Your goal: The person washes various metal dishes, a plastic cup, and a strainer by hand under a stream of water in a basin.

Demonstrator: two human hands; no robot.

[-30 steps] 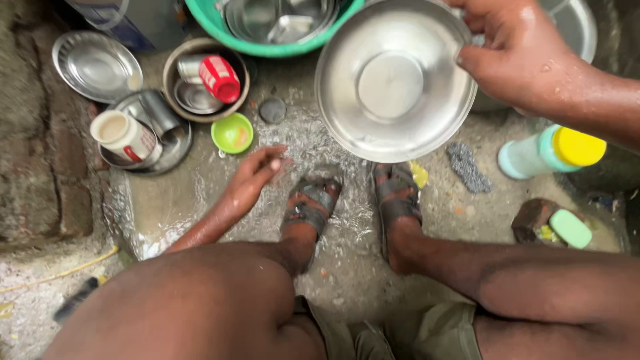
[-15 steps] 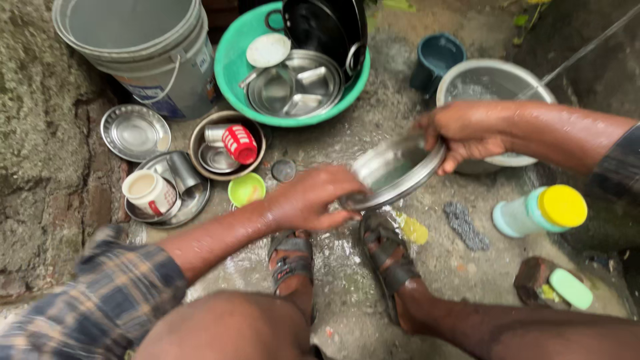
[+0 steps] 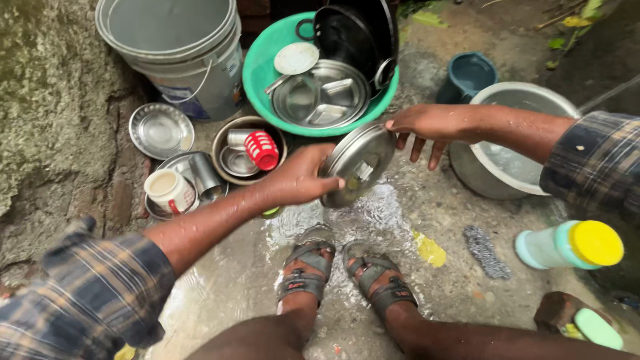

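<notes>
Grey bucket (image 3: 175,60), green basin (image 3: 257,73), scrubber (image 3: 487,251).

The left hand (image 3: 303,177) covers the plate's (image 3: 360,160) left rim — its fingers behind cannot be seen. The bucket (image 3: 180,60) and black pan (image 3: 353,33) are cut off by the top edge. At lower right the soap (image 3: 597,328) and brick (image 3: 557,310) run off the frame. A green cup (image 3: 271,212) hides under the left wrist — barely a sliver shows.
</notes>
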